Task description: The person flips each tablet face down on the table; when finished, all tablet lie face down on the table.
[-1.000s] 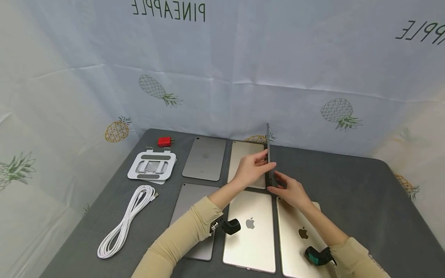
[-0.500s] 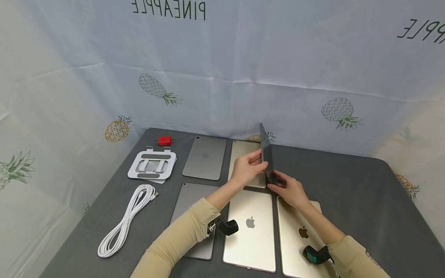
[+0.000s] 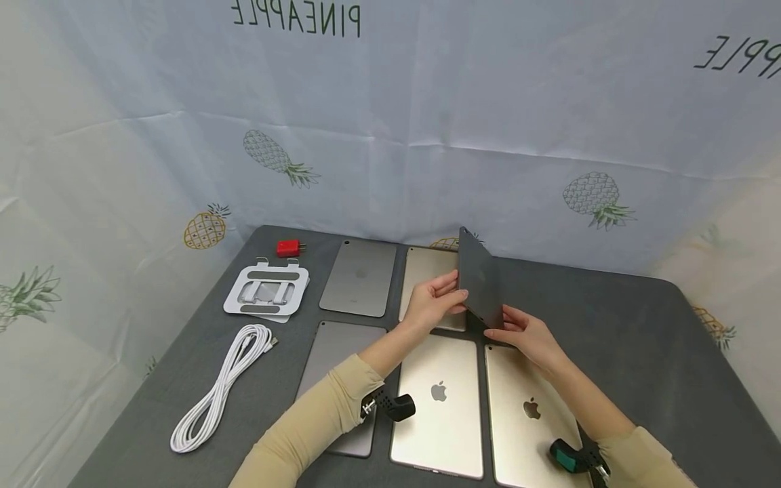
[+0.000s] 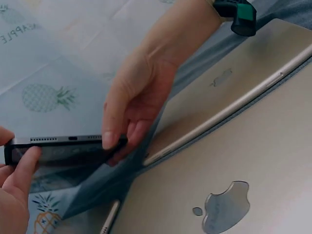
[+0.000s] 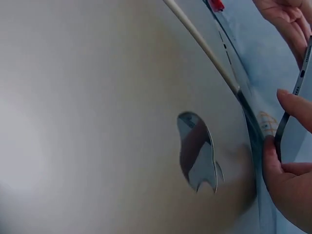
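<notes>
Both hands hold a thin dark tablet (image 3: 478, 278) raised and tilted above the back of the table. My left hand (image 3: 432, 298) grips its left edge, thumb on the near face. At the lower right corner, my right hand (image 3: 529, 342) pinches it between thumb and fingers. The left wrist view shows the edge of the tablet (image 4: 73, 139) with speaker holes and a port. Part of a gold tablet (image 3: 421, 264) lies hidden behind the left hand. Nearer me, a second gold tablet (image 3: 439, 434) and a third gold tablet (image 3: 512, 407) lie logo side up, under the forearms.
On the left are a red charger plug (image 3: 289, 248), a folded white stand (image 3: 266, 288) and a coiled white cable (image 3: 219, 393). A grey tablet (image 3: 360, 278) lies at the back, another grey tablet (image 3: 332, 346) partly under the left sleeve. A pineapple-print curtain (image 3: 390, 169) borders the table.
The held tablet has turned from edge-on so that its broad dark face shows. My right hand has shifted right with its corner; my left hand has moved slightly left.
</notes>
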### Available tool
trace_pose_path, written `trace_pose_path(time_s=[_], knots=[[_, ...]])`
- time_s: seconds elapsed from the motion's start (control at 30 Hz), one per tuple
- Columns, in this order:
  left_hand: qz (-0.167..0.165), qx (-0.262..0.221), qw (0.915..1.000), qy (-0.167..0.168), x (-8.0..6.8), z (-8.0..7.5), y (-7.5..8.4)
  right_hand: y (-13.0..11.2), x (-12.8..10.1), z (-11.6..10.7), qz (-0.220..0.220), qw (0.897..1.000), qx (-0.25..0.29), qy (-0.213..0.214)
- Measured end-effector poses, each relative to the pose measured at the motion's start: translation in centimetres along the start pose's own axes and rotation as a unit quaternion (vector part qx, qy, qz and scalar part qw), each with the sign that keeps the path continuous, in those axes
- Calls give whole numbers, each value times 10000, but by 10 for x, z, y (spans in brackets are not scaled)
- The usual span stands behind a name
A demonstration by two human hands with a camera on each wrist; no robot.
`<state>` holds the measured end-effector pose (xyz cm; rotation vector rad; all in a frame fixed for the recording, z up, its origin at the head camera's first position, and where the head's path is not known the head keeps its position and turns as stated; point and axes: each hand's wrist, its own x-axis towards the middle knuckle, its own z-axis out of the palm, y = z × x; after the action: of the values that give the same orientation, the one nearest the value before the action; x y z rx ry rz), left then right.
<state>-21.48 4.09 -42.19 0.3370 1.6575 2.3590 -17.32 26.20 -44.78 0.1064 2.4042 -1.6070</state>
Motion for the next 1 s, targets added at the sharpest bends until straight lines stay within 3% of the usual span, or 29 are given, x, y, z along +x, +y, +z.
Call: trace_pose_path(time_s=[0.23,0.53,1.0], knots=[[-106,-73,9992,-367,-4,9,-13,8,-18,-19,37,9973,-656,323],[-600,-154,9976,-315,-9,24,-28,13,-41,-41,88,9848,-1688,389],[-918,252,9953,-188,-14,28,-42,17,-52,-61,-98,9819,-1871,265]])
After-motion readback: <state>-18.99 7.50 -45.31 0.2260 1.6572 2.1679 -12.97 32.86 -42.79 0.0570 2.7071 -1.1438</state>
